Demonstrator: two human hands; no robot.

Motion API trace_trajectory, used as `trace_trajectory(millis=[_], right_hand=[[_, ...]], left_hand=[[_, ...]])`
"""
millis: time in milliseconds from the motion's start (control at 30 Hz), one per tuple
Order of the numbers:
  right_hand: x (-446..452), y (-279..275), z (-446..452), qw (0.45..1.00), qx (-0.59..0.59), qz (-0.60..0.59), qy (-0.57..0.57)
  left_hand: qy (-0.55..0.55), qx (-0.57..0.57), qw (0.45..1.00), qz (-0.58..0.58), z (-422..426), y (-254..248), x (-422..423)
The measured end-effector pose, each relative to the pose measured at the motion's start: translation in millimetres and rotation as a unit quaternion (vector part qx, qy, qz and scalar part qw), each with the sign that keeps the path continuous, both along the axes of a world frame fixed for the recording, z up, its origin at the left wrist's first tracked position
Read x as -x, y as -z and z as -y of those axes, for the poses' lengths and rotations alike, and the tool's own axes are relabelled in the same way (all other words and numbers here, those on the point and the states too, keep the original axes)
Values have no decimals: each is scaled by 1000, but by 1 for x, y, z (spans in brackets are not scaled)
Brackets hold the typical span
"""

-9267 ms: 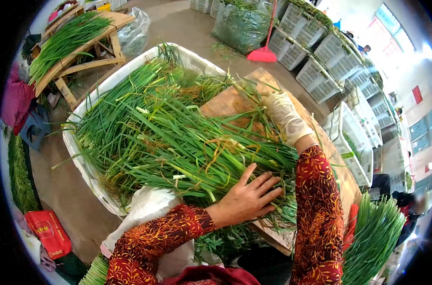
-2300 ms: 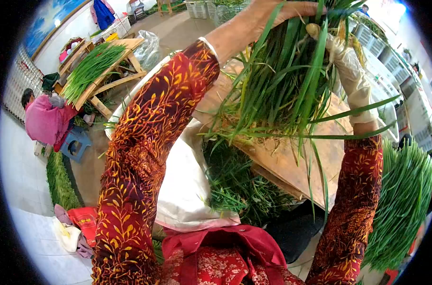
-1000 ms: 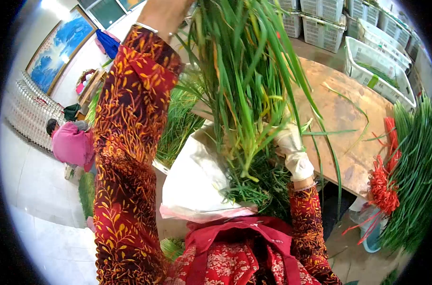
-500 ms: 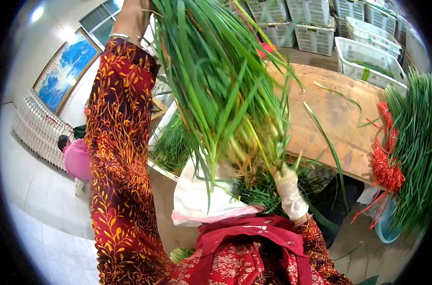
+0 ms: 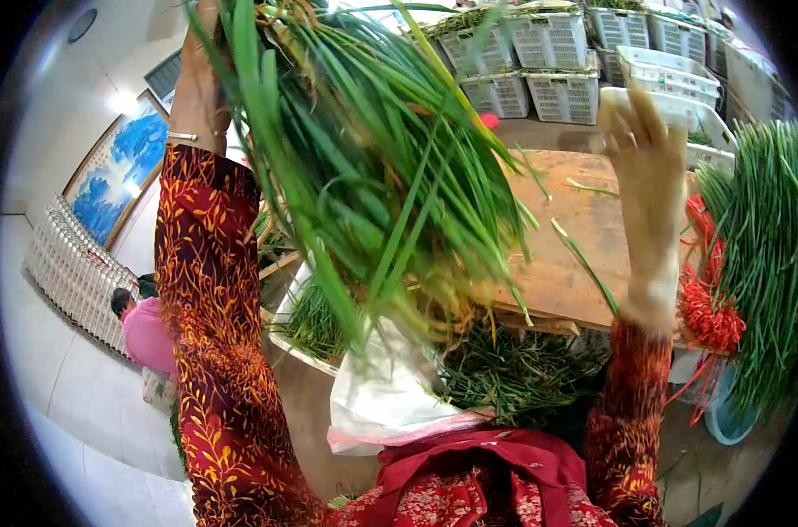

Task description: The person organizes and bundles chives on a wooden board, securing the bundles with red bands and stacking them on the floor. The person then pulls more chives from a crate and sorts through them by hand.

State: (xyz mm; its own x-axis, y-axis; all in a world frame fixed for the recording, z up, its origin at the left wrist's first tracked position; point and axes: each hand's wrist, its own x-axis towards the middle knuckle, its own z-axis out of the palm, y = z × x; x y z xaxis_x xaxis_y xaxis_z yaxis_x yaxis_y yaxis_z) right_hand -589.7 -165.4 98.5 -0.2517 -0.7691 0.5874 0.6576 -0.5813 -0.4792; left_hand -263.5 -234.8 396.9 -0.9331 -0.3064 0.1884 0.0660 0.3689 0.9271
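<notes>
My left hand (image 5: pixel 204 79) is raised at the upper left, wrapped round a bunch of garlic chives (image 5: pixel 373 158); its fingers are largely hidden by the leaves. The long green blades hang down and fan out to the right, smeared by motion at their lower ends. At the right, my gloved right hand (image 5: pixel 642 158) is held up over the wooden table (image 5: pixel 566 237), fingers apart and nothing in them. Below the bunch, loose green trimmings (image 5: pixel 522 373) lie in a heap beside a white sack (image 5: pixel 386 386) close to my apron.
A tied bundle of green stalks (image 5: pixel 759 263) stands at the right next to red ties (image 5: pixel 711 307) and a blue bucket (image 5: pixel 731 408). White crates (image 5: pixel 561 92) are stacked behind. A person in pink (image 5: pixel 150 334) sits at the left. Loose blades (image 5: pixel 585 263) lie on the table.
My right hand has let go of the lower stalks and moved up and right, its fingers spreading. My left hand has moved left and slightly down with the bunch, which swings.
</notes>
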Motion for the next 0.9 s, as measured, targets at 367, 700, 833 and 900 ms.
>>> trace_trajectory(millis=[367, 700, 833, 900], right_hand=[[-112, 94, -26, 943, -123, -42, -305], [-91, 114, -60, 829, -135, 150, -522], [-94, 119, -55, 835, -163, -41, -524], [-101, 124, -53, 836, -179, -71, -515]], left_hand=[[-437, 159, 854, -235, -21, 77, 6], [-497, 168, 818, -236, -2, 82, -3], [-516, 170, 807, -230, 0, 85, -2], [-525, 172, 802, -229, 1, 86, -2]])
